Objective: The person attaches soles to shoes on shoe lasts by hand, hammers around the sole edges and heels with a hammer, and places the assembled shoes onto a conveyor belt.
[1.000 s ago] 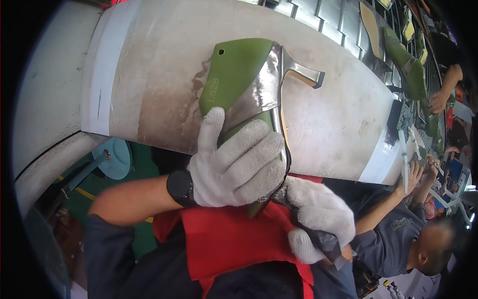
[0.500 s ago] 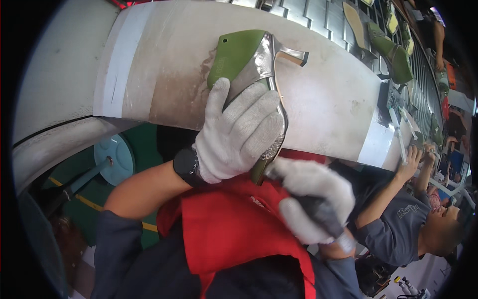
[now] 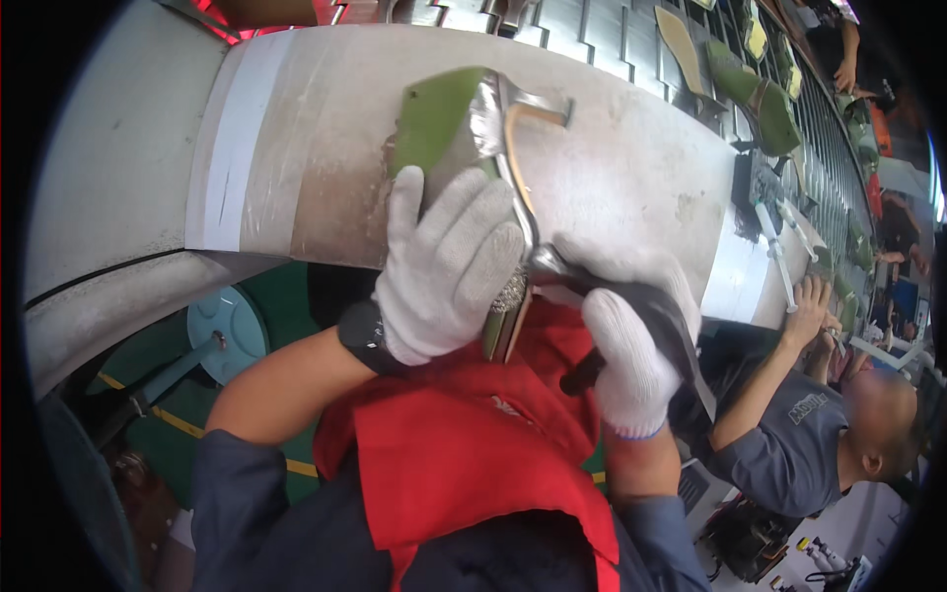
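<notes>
A silver high-heeled shoe (image 3: 487, 120) on a green shoe last (image 3: 434, 116) lies on its side on the pale work surface, its heel pointing right. My left hand (image 3: 449, 261), in a white knit glove, is wrapped over the shoe's middle and holds it. Its toe end, with a rough glittery band (image 3: 506, 296), points toward me. In my gloved right hand (image 3: 631, 360) is a dark-handled tool that looks like pincers (image 3: 656, 314). The tool's rounded metal head touches or nearly touches the sole edge beside my left fingers.
A slatted metal conveyor (image 3: 602, 35) with green lasts and shoe parts runs along the far side. A black block (image 3: 758, 183) and white brush-like sticks (image 3: 774, 257) lie at the right. A co-worker (image 3: 789, 434) works there. A blue round stool (image 3: 227, 331) stands lower left.
The shoe has shifted slightly left with my left hand. My right hand has moved up, bringing the tool's head from the toe end to the sole edge.
</notes>
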Available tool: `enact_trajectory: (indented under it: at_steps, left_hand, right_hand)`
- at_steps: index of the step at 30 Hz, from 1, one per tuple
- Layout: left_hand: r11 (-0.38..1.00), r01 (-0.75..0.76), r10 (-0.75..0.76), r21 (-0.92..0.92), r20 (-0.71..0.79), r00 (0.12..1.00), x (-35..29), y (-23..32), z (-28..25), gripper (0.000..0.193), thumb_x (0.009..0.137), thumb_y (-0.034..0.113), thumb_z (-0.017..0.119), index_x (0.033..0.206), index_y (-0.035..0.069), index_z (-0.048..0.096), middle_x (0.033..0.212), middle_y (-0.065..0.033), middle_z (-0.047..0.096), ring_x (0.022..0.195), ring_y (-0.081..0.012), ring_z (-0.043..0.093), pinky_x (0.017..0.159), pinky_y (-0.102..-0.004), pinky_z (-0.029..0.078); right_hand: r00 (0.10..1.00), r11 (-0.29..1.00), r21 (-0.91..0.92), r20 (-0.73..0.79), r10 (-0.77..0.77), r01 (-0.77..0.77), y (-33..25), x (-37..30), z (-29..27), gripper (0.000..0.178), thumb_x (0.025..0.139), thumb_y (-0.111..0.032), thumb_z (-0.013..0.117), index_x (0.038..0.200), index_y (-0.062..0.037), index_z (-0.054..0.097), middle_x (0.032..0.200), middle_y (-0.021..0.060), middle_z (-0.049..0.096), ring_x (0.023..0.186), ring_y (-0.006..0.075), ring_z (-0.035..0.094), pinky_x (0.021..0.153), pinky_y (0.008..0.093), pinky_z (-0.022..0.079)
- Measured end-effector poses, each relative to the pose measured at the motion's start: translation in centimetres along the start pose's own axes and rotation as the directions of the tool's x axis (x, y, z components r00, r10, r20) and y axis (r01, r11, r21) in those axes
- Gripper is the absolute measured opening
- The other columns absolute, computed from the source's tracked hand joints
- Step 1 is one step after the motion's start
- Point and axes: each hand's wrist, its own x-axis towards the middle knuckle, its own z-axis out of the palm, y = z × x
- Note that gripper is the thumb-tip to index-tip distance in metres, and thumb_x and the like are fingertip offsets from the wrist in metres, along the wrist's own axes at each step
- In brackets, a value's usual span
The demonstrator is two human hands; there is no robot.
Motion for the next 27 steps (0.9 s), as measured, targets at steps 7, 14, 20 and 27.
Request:
enact_trajectory:
  at_steps: [7,14,20,27]
  left_hand:
    - [0.989,-0.131,0.128,0.068,0.058,0.99,-1.5,-1.8,0.3,0.078,0.103,0.042,0.076,0.159,0.002,0.038,0.15,-0.0272,0.056,0.139,-0.0486,0.058,0.128,-0.075,0.025]
    - [0.999,-0.015,0.012,-0.029,-0.09,0.996,-1.1,-0.9,0.9,0.057,0.091,0.009,0.077,0.143,0.007,0.053,0.146,-0.0207,0.063,0.136,-0.0416,0.062,0.126,-0.0758,0.027]
    - [0.999,-0.018,0.018,-0.027,0.017,1.0,-0.8,-0.9,0.8,0.056,0.092,0.011,0.078,0.141,0.007,0.053,0.144,-0.0212,0.063,0.132,-0.0436,0.065,0.124,-0.0802,0.026]
    - [0.996,0.02,-0.018,-0.089,0.024,1.0,-1.5,-0.4,0.9,0.046,0.093,0.017,0.078,0.135,0.011,0.059,0.141,-0.0181,0.068,0.131,-0.0421,0.066,0.116,-0.0878,0.028]
  right_hand:
    - [0.968,0.862,0.481,-0.094,0.235,-0.162,-2.1,4.1,-2.4,0.041,0.106,-0.02,0.06,0.133,0.0106,0.063,0.133,0.0341,0.071,0.119,0.0455,0.075,0.102,0.0517,0.064]
    - [0.98,0.828,0.531,0.172,0.102,-0.179,-0.7,3.1,-0.2,0.038,0.093,0.007,0.075,0.13,0.0065,0.069,0.124,0.0222,0.079,0.118,0.0274,0.076,0.106,0.0406,0.059]
    - [0.973,0.673,0.705,0.118,0.198,-0.222,0.6,1.9,0.8,0.029,0.095,0.008,0.073,0.124,0.0079,0.066,0.135,0.0291,0.074,0.124,0.0329,0.074,0.111,0.0447,0.057]
    - [0.896,0.747,0.525,0.385,0.219,-0.408,2.1,7.8,-2.7,0.035,0.098,0.0,0.076,0.132,0.0069,0.069,0.131,0.0224,0.077,0.122,0.028,0.074,0.107,0.0414,0.058]
